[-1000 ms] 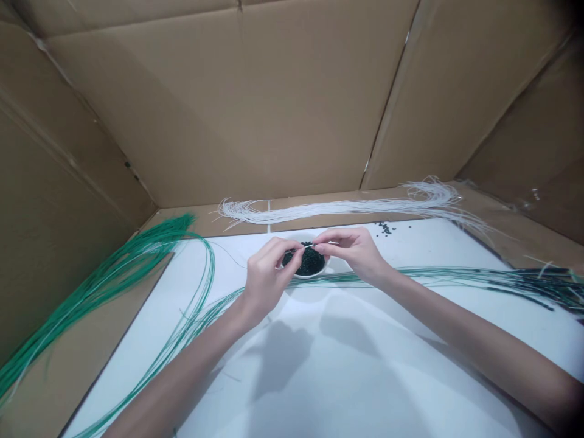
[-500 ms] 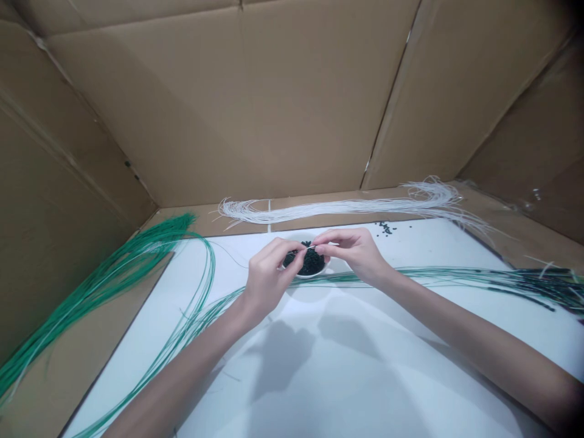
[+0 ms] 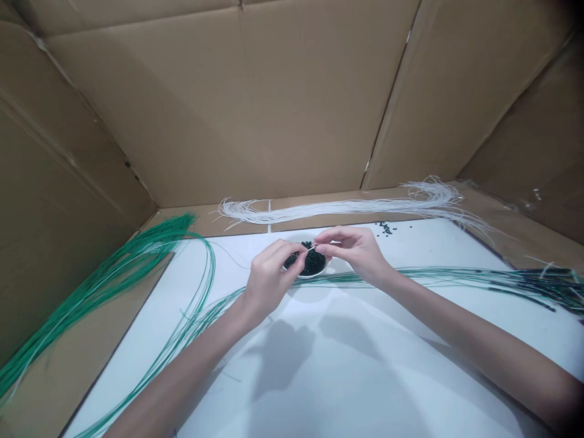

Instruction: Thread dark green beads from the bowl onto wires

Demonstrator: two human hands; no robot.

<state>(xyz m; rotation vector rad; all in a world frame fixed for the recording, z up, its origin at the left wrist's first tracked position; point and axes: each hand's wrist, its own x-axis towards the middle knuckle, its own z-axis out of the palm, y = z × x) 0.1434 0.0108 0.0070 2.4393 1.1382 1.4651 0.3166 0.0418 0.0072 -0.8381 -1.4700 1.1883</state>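
Note:
Over a small white bowl (image 3: 306,277) of black beads (image 3: 314,264), my two hands meet almost fingertip to fingertip. My left hand (image 3: 274,267) is closed in a pinch of thumb and forefinger on a thin pale strand (image 3: 312,248). From the right, my right hand (image 3: 356,250) pinches the other side of that short visible length. Whether a bead sits on the strand is too small to tell. A fine dark line curves in from the left towards my left hand. My fingers partly hide the bowl's back and left side.
Green strands (image 3: 438,272) cross the white board (image 3: 365,377) below the bowl, with dark beaded ends (image 3: 547,286) at right. A green bundle (image 3: 114,280) lies at left, a white bundle (image 3: 319,210) behind. Loose black beads (image 3: 387,229) lie back right. Cardboard walls (image 3: 228,109) enclose the area.
My fingertips have shifted very slightly, and the pale strand now shows more plainly between them. Its end no longer shows past my right fingers. Everything else looks the same.

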